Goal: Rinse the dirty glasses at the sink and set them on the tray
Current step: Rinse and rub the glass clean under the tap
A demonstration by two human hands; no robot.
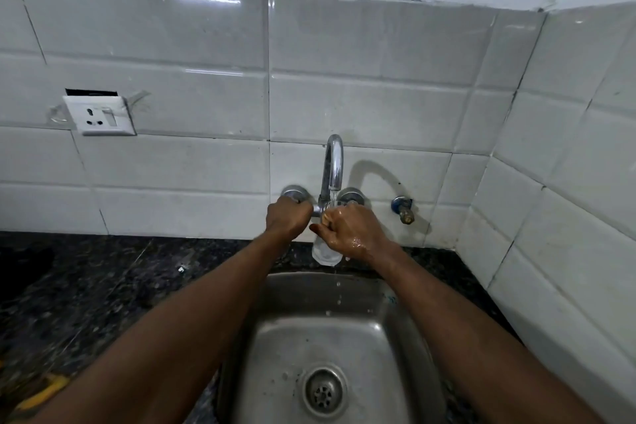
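My right hand (351, 229) grips a clear glass (325, 255) upright under the chrome tap spout (334, 162). Water runs from the spout into the glass and drips down into the steel sink (275, 348) below. Only the glass's base shows under my wet fingers. My left hand (287, 218) is curled round the left tap knob (295, 194) on the wall. No tray is in view.
A second tap knob (350, 197) and a small brass valve (403, 210) sit on the white tiled wall. A wall socket (99, 115) is at the left. Dark granite counter (103, 279) surrounds the sink. Something yellow (44, 392) lies at the lower left edge.
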